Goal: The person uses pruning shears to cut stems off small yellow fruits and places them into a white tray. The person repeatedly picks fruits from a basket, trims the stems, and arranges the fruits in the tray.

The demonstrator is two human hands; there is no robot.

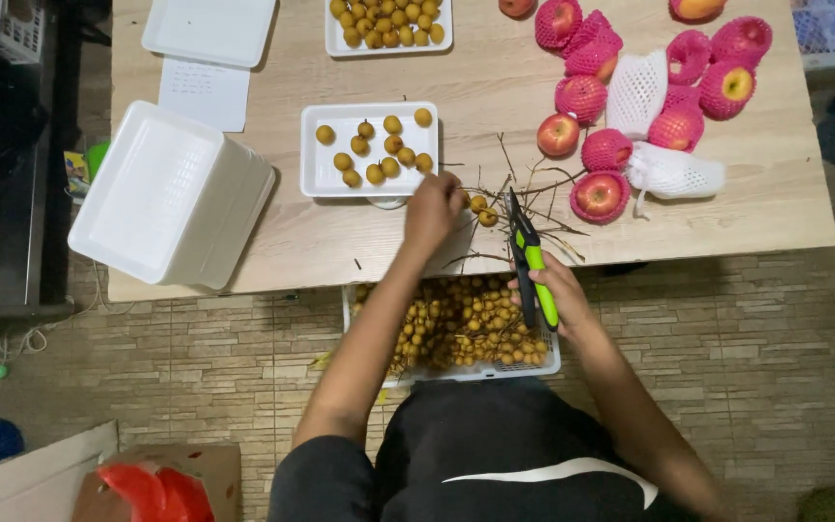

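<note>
Worktop (pixel 292 242): carrying trays, with netted apples (pixel 630 106) lying far right. Basket of fruit clusters (pixel 466 324): sitting near, below the edge, within reach. Tray (pixel 326 179): lying centre, collecting loose fruits. Left hand (pixel 432 208): grasping a fruiting twig (pixel 481 206) beside the tray. Right hand (pixel 558 290): clenching green-handled shears (pixel 527 253), blades pointing toward the twig.

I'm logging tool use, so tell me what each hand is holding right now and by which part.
The right hand grips green-handled pruning shears by the handles. The left hand is closed on a twiggy fruit cluster; the exact hold is hidden.
</note>
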